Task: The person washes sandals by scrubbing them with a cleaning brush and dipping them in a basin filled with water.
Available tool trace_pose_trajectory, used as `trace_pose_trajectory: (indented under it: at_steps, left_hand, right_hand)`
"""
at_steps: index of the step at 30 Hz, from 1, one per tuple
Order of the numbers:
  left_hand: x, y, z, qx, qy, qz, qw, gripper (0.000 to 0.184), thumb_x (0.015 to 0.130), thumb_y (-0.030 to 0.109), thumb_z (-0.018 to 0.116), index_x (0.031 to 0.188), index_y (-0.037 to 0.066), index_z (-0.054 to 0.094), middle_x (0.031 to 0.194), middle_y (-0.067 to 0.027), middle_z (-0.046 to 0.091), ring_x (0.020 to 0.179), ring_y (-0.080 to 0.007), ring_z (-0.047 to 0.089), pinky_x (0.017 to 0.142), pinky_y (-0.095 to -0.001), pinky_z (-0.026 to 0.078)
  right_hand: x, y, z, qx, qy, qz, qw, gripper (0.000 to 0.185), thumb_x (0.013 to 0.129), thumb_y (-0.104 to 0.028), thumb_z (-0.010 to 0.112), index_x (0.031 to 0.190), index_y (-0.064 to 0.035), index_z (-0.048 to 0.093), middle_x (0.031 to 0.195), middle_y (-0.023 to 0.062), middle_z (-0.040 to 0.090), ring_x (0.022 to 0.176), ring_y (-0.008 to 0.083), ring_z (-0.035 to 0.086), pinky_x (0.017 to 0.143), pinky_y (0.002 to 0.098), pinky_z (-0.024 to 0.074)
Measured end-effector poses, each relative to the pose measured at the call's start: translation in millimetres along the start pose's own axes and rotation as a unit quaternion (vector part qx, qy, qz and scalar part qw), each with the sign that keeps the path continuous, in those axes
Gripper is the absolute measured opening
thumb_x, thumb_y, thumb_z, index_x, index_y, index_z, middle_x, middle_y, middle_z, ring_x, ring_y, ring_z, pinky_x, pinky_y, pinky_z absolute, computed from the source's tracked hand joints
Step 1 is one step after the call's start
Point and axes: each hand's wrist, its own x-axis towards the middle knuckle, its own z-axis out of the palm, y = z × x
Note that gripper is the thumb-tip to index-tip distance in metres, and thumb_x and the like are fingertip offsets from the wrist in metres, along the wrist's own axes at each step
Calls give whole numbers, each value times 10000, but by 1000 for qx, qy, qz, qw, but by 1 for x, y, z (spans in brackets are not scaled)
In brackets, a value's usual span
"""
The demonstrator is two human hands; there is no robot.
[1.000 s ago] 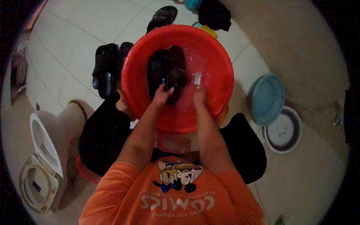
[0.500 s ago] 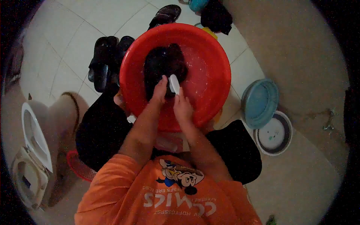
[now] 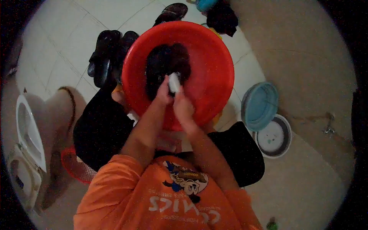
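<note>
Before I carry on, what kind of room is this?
Most likely a bathroom or washroom: a white toilet stands at the left edge, a wall tap is on the right, and a red basin sits over pale floor tiles.

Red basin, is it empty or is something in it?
Not empty: the red basin holds dark slippers, with the left hand at their near end. How much water is in it, I can't tell.

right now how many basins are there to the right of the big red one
2: the blue basin, beside the red basin, and the white-and-grey basin, partly covered by the blue one. More could be hidden.
</note>
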Motion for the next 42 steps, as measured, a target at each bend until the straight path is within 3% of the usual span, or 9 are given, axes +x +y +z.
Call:
trace_pose_trajectory:
  at_steps: [2, 10, 13, 15, 19, 25, 31, 35, 42]
  left_hand:
    - [-33, 5, 31, 90, 117, 27, 989, 566, 774, 538, 505, 1092, 71, 493, 1048, -84, 542, 927, -250, 522, 775, -408, 434]
    - [22, 14, -17, 32, -22, -8, 999, 568, 765, 494, 543, 1120, 55, 481, 1074, -124, 518, 975, -249, 483, 852, -375, 389]
    - [54, 3, -29, 142, 32, 103, 984, 730, 679, 437, 672, 1218, 36, 385, 1110, -122, 496, 971, -246, 488, 837, -357, 395]
    - [-8, 11, 17, 238, 80, 131, 959, 730, 693, 269, 685, 1274, 28, 314, 1135, -105, 485, 986, -226, 488, 856, -335, 379]
    - [-20, 20, 39, 326, 84, 133, 932, 732, 693, 260, 685, 1277, 23, 312, 1149, -98, 479, 1001, -217, 480, 863, -323, 376]
    - [16, 42, 41, 362, 103, 125, 918, 752, 737, 470, 585, 1287, 36, 308, 1186, -113, 457, 1086, -227, 425, 887, -346, 359]
    - [25, 46, 35, 201, 65, 105, 972, 727, 773, 613, 421, 1223, 43, 391, 1115, -123, 499, 984, -262, 496, 752, -479, 430]
    - [11, 47, 40, 219, 34, 97, 970, 581, 799, 551, 447, 1100, 55, 487, 1023, -106, 547, 871, -252, 543, 701, -440, 466]
    - [45, 46, 22, 198, 24, 111, 974, 600, 783, 519, 503, 1203, 106, 392, 1140, -99, 481, 977, -263, 493, 791, -472, 420]
  right_hand:
    - [42, 2, 0, -8, 1, 44, 999, 417, 887, -335, 283, 1218, -112, 404, 745, 216, 589, 720, 394, 570, 635, 505, 435]
    - [-29, -2, -16, 20, -87, 44, 995, 420, 884, -346, 325, 1246, -143, 389, 875, 240, 574, 809, 418, 548, 698, 471, 432]
    - [-31, 29, -3, 86, -12, -35, 996, 436, 886, -296, 376, 1273, -97, 347, 1012, 237, 539, 903, 371, 539, 725, 439, 431]
    - [9, 64, 13, 174, 255, -146, 940, 420, 884, -226, 404, 1255, -34, 355, 1068, 225, 510, 951, 312, 526, 722, 413, 436]
    - [91, 158, 42, 320, 152, 87, 931, 363, 885, -164, 391, 1213, -7, 399, 1054, 185, 520, 891, 250, 522, 788, 319, 415]
    - [91, 112, 22, 509, -16, 172, 843, 356, 890, -187, 391, 1196, -13, 444, 1048, 116, 543, 890, 175, 509, 812, 256, 389]
    - [14, 4, -1, 209, -3, 48, 977, 379, 888, -290, 388, 1214, -103, 439, 1061, 184, 553, 979, 285, 532, 822, 339, 395]
    - [106, -2, -9, 153, 3, 47, 987, 390, 875, -333, 328, 1129, -87, 492, 878, 250, 563, 846, 419, 527, 724, 463, 420]
    - [57, 8, -4, 133, 1, -41, 990, 394, 866, -280, 392, 1229, -129, 412, 915, 248, 550, 876, 386, 533, 742, 410, 424]
